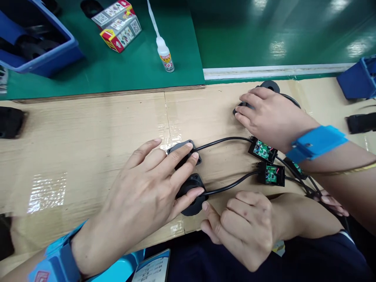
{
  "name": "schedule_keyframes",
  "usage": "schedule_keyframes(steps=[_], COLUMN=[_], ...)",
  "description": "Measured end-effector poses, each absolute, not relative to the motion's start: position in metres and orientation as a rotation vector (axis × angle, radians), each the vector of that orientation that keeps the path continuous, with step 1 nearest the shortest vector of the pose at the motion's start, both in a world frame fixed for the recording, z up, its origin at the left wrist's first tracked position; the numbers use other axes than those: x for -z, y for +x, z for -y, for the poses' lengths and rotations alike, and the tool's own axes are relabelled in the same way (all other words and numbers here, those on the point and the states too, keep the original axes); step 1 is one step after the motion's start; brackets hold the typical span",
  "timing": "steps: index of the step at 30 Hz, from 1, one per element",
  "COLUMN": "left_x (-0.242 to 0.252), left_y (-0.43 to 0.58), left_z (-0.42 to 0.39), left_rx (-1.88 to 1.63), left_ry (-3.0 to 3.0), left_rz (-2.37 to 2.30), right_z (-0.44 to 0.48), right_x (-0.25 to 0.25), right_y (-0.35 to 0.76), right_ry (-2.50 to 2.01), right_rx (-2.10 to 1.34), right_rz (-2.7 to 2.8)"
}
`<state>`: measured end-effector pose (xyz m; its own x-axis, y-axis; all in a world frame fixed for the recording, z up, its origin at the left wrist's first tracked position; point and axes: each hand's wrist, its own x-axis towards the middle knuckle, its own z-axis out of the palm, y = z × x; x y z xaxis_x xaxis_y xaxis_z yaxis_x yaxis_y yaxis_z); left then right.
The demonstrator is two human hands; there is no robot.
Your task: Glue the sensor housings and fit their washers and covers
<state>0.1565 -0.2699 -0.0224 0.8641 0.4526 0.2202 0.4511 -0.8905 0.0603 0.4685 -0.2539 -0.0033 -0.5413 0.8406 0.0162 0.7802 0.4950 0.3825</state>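
My left hand (147, 184), with a blue wristband, lies palm down with fingers stretched. Its fingertips rest on a dark grey square part (182, 146), and its thumb rests on a round black part (193, 207) below. A black cable (226, 187) runs from the round part to an open black box with a green circuit board (272, 174). A second cable joins the square part to another open box with a circuit board (263, 149). My right hand (243, 227) is loosely curled, its index fingertip beside the round part; no object shows in it.
From the right, a co-worker's hand (261, 109) covers a black part; other fingers (333, 201) hold cables. Behind stand a glue bottle (165, 55), a printed carton (120, 27) and a blue bin (55, 58). Another blue bin (357, 80) stands at right.
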Motion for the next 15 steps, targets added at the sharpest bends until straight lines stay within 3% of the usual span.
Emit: schedule_keyframes(steps=[4, 10, 15], left_x=[0.023, 0.022, 0.023], left_y=[0.156, 0.155, 0.154], left_z=[0.27, 0.272, 0.268], left_rx=[-0.382, -0.382, -0.409], left_ry=[3.02, 3.004, 3.047], left_rz=[-0.722, -0.699, -0.643], right_z=[0.249, 0.254, 0.235], right_x=[0.016, 0.037, 0.035], right_y=[0.468, 0.479, 0.502], right_ry=[1.062, 1.306, 1.482], right_rx=[-0.568, -0.735, -0.477], right_rz=[-2.446, -2.315, -2.59])
